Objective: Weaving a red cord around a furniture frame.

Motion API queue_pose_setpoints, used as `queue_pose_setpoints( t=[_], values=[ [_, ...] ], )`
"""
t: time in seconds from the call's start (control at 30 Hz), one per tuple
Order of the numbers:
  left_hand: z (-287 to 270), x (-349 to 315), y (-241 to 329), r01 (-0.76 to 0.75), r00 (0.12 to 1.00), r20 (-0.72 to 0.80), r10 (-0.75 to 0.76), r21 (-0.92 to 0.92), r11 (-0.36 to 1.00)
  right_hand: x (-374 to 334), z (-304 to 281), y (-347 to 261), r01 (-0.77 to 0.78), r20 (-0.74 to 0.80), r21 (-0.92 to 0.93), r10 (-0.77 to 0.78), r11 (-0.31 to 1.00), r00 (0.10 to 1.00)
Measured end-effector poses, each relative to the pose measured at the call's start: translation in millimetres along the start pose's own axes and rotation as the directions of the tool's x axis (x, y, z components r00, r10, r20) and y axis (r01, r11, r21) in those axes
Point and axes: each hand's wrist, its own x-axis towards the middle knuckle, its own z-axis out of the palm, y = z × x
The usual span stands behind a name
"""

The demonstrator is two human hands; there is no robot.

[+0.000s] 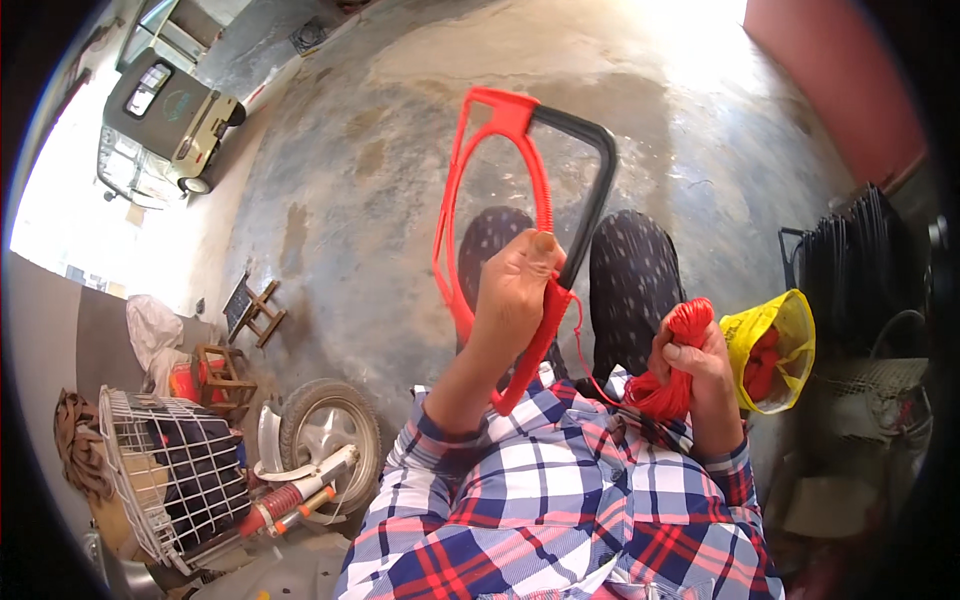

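Observation:
My left hand [515,290] is closed around the lower part of a bent metal frame [601,165]. Red cord is wound tightly over much of this frame, while a bare black stretch shows along its upper right side. In front of my waist, my right hand [692,355] grips a bundle of red cord [662,393]. A thin loose strand of the same cord [580,350] sags between the bundle and the frame. Both are held up over my lap, off the floor.
By my right hand is a yellow bag [798,350] with red material inside. Several black frames [860,250] are stacked behind it. At lower left lie a wheel [330,435] and a white wire basket [190,480]. Small wooden stools [262,315] and a parked three-wheeler [165,115] stand farther left.

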Motion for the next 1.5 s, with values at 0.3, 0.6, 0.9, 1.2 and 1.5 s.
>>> queue_pose_setpoints(
  t=[0.3,0.6,0.9,1.2,1.5],
  values=[
    [20.9,11.2,-45.6,0.154,0.986,0.093,-0.137,-0.220,0.963,17.5,24.6,14.9,-0.025,-0.003,-0.153,0.025,0.988,1.000],
    [38.2,-3.7,-75.9,0.287,0.949,0.240,-0.203,-0.397,0.872,13.5,10.3,32.4,-0.077,-0.006,-0.288,0.079,0.954,0.997],
    [23.4,-14.7,-61.0,0.582,0.799,0.491,-0.348,-0.482,0.655,13.3,2.8,37.4,-0.046,0.011,-0.302,0.052,0.952,0.999],
    [25.3,-3.8,-89.9,0.661,0.727,0.578,-0.370,-0.445,0.604,19.7,-22.6,52.5,0.000,0.068,-0.382,0.028,0.924,0.997],
    [35.1,-1.6,-68.1,0.637,0.766,0.533,-0.359,-0.559,0.530,15.0,-6.6,50.1,-0.032,-0.066,-0.082,0.026,0.996,0.997]
  ],
)
